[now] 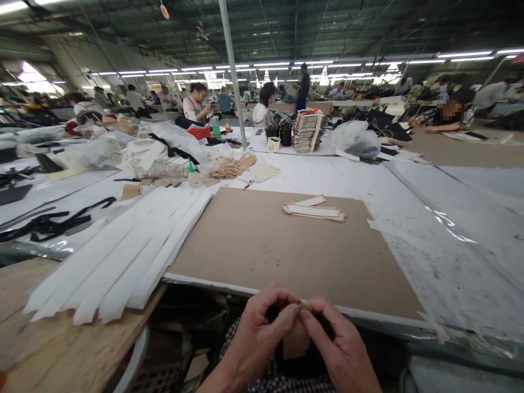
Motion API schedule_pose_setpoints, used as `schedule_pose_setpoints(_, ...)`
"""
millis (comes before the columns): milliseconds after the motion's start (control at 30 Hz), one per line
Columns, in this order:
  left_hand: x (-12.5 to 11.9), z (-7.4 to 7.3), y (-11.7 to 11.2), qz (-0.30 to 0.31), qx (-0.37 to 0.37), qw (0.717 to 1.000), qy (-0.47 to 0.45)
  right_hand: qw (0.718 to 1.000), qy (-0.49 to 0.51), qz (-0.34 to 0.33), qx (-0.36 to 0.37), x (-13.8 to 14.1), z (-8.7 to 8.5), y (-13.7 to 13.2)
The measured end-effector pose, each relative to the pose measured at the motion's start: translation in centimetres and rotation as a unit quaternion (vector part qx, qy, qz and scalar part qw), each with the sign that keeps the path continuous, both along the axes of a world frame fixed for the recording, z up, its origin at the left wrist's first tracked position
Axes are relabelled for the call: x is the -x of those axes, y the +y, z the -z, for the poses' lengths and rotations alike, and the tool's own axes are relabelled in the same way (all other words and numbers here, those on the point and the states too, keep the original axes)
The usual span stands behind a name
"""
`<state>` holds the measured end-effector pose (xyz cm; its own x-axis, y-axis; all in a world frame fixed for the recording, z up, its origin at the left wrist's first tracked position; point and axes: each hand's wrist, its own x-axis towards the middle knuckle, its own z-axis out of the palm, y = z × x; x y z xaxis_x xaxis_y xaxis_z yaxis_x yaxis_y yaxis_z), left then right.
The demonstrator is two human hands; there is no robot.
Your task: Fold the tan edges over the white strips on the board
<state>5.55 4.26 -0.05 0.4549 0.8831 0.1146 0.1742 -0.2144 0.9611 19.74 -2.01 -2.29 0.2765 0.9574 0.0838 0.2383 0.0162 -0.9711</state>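
Both hands meet just off the front edge of the table, above my lap. My left hand (270, 316) pinches the top of a small tan piece of material (295, 341) between thumb and forefinger. Right beside it, my right hand (331, 333) pinches the same top edge, thumb tips almost touching. The piece hangs down between the hands, partly hidden by the fingers. Beyond them lies a brown board (278, 245), with a small stack of white and tan strips (315, 210) near its far edge.
Long white strips (123, 245) fan out at the left over a wooden surface (28, 338). Behind the board are a small green-capped bottle (194, 176), tan scraps (233, 165), a red pen (248, 185) and a tied bundle (309, 131). A white basket (139, 360) stands below. Other people work farther back.
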Motion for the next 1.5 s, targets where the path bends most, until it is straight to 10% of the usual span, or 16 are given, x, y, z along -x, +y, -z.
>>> schedule_pose_setpoints(300,-0.4,0.6,-0.2,-0.032,-0.032,0.998,0.038,1.0,-0.002,-0.029,0.007,-0.2,0.0,0.3)
schedule_pose_setpoints(500,-0.1,0.8,0.2,0.003,0.142,0.989,-0.036,0.996,0.018,-0.052,0.064,-0.5,1.0,0.3)
schedule_pose_setpoints(1000,0.6,1.2,0.6,0.029,-0.267,0.956,0.116,0.983,-0.16,-0.082,-0.034,-1.5,1.8,0.5)
schedule_pose_setpoints(1133,0.3,0.7,0.7,0.021,-0.041,0.998,0.052,0.995,-0.046,-0.088,0.028,-0.9,0.8,0.6)
schedule_pose_setpoints(1267,0.2,0.5,1.0,0.041,0.263,0.958,-0.105,0.989,0.105,-0.07,0.081,-0.7,-0.4,0.8)
schedule_pose_setpoints(1500,0.9,0.1,1.5,0.085,0.252,0.961,-0.076,0.97,0.196,-0.068,0.125,-1.3,-0.7,1.5)
